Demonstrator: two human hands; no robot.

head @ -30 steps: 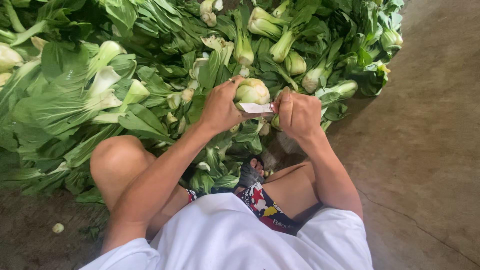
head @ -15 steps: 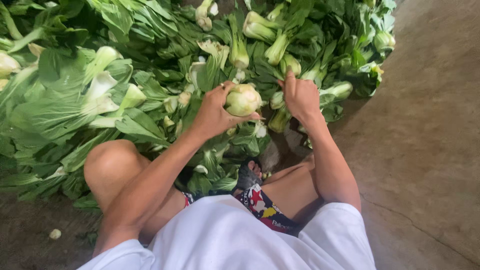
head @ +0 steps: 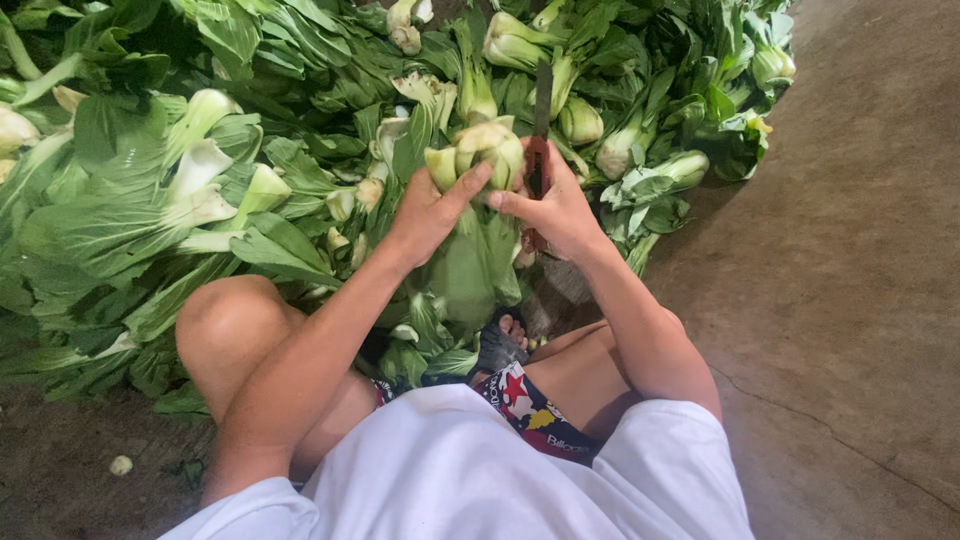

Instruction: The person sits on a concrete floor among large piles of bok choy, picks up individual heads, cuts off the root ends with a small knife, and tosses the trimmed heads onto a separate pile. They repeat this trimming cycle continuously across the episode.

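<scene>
Green and pale white, a head of bok choy (head: 480,150) sits raised between both hands, stem end up, its leaves hanging down toward the person's lap. It is held just above the near edge of a big heap of bok choy (head: 200,150) that covers the floor's far left and middle. Left hand (head: 430,210) grasps the head from the left, fingers wrapped on the stalks and the thumb laid across the base. Right hand (head: 555,205) is clenched around the dark reddish handle of a knife (head: 541,130), whose thin blade points away from the person, just beside the head; the thumb touches the stalks. How far the blade reaches is hard to make out against the leaves.

Bare concrete floor (head: 850,250) fills the right side. Patterned shorts (head: 530,410) show a printed patch with a red star, partly hidden under a white shirt (head: 480,470). One small pale scrap (head: 120,465) lies at the floor's near left corner.
</scene>
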